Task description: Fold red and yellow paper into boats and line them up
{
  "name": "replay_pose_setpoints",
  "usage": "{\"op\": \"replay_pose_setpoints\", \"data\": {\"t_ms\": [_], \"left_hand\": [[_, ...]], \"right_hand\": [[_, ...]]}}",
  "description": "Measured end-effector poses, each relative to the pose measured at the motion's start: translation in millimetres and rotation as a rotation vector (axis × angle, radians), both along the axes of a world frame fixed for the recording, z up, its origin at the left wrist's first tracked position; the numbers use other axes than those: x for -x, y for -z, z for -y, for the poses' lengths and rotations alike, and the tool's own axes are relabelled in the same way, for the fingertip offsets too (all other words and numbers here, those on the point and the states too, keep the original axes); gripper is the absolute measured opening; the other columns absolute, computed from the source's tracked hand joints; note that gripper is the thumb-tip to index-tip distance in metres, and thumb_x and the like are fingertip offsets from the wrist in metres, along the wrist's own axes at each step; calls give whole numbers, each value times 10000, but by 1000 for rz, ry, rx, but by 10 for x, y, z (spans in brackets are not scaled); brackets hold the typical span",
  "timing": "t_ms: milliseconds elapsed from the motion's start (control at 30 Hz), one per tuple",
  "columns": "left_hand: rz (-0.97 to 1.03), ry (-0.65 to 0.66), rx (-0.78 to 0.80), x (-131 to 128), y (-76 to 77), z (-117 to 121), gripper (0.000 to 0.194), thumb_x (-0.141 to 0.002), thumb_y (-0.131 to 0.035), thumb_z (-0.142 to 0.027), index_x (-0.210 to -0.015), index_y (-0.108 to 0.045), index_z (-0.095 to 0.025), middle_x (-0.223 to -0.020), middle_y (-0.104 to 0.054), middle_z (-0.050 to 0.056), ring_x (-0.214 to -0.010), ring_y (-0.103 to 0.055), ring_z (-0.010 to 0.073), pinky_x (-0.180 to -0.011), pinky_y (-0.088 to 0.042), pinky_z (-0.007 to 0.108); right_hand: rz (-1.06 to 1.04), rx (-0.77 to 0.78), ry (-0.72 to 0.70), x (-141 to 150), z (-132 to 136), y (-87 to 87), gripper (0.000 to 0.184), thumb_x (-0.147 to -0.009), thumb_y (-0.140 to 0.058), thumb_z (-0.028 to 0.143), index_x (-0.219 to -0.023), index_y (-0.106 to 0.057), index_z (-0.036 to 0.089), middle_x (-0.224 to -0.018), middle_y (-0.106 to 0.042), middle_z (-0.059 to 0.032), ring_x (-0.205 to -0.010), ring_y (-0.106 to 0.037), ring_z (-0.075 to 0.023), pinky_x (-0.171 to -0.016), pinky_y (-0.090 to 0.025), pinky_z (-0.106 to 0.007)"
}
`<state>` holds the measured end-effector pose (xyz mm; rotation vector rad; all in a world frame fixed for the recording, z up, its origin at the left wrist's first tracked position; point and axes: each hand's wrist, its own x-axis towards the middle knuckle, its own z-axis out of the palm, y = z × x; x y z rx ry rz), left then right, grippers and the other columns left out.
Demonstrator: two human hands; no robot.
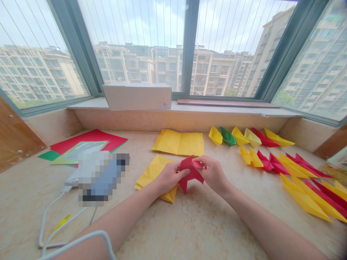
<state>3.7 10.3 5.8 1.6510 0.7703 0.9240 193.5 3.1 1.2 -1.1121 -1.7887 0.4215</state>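
A partly folded piece of red paper (pixel 189 174) with several pointed corners is held up between both hands, above the counter. My left hand (pixel 169 177) grips its left side, thumb lying on top of the paper. On the right, my right hand (pixel 213 172) pinches a flap of the same paper between thumb and fingers. Under and beside my left hand lies a folded yellow paper (pixel 151 172), its right part covered by that hand. Farther back rests a larger creased yellow paper stack (pixel 179 142).
Several folded paper boats, among them a green one (pixel 227 136), stand at the back right; double-pointed yellow (pixel 306 198) and red folded shapes lie nearer. At left are red sheets (pixel 89 141), a blurred device and a white cable (pixel 45 216). A white box (pixel 138 97) sits on the sill.
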Motion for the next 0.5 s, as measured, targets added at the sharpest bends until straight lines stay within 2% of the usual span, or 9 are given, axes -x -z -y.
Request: {"op": "replay_pose_setpoints", "data": {"t_ms": [133, 333, 500], "left_hand": [[5, -13, 17, -13, -20, 30, 306, -803, -672, -400, -984, -736, -162, -961, -737, 81, -848, -679, 226, -739, -521, 294], [111, -49, 161, -25, 3, 10, 335, -782, -704, -361, -1034, -705, -140, -995, -735, 95, -887, -693, 239, -794, -531, 324], [92, -12, 216, -50, 23, 41, 305, -744, -738, -354, -953, -696, -135, -901, -735, 91, -791, -698, 220, -682, -534, 284]], "right_hand": [[-46, 50, 19, 32, 21, 20, 155, -807, -615, 239, -940, -690, 213, -854, -734, -38, -674, -630, -169, -618, -487, -287], [-222, 143, 44, 81, 38, -16, 186, -824, -628, 356, -920, -606, 199, -754, -708, -41, -621, -645, -172, -530, -484, -258], [-250, 170, 56, 98, 34, -9, 186, -810, -634, 362, -887, -574, 204, -710, -669, -23, -565, -615, -162, -484, -475, -253]]}}
